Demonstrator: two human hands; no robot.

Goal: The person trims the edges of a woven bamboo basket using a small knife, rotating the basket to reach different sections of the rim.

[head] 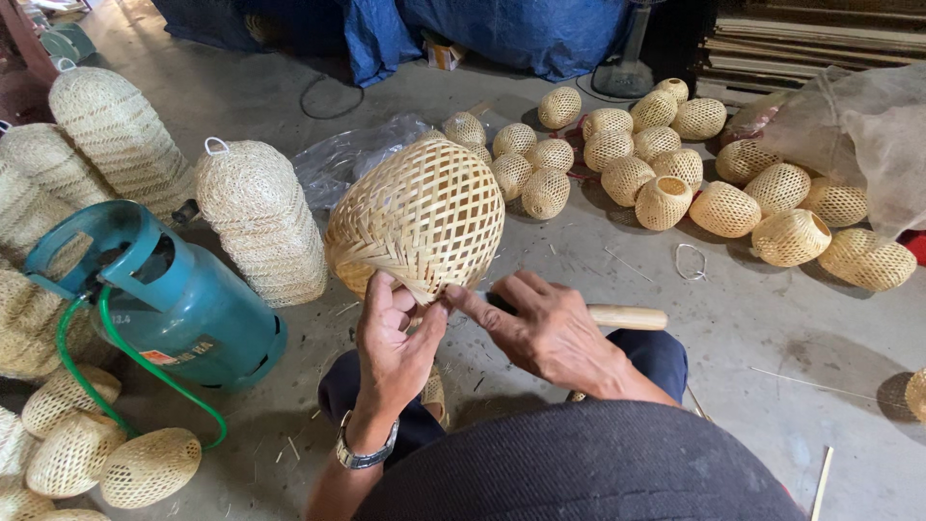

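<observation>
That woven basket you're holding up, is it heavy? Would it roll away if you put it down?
Probably light: the woven basket is open lattice, and the left hand props it by its rim. Its rounded shape would likely roll or tip on the floor. The thin strips look somewhat springy, not floppy.

Bare concrete floor (752, 318), littered with thin bamboo slivers. Lying on it: a cluster of small woven bamboo shades (666, 164) beyond and right of the grips, stacked woven shades (260, 217) and a teal gas cylinder (169, 299) with green hose (125, 362) to their left. A wire ring (690, 261) lies right of the grips.
</observation>
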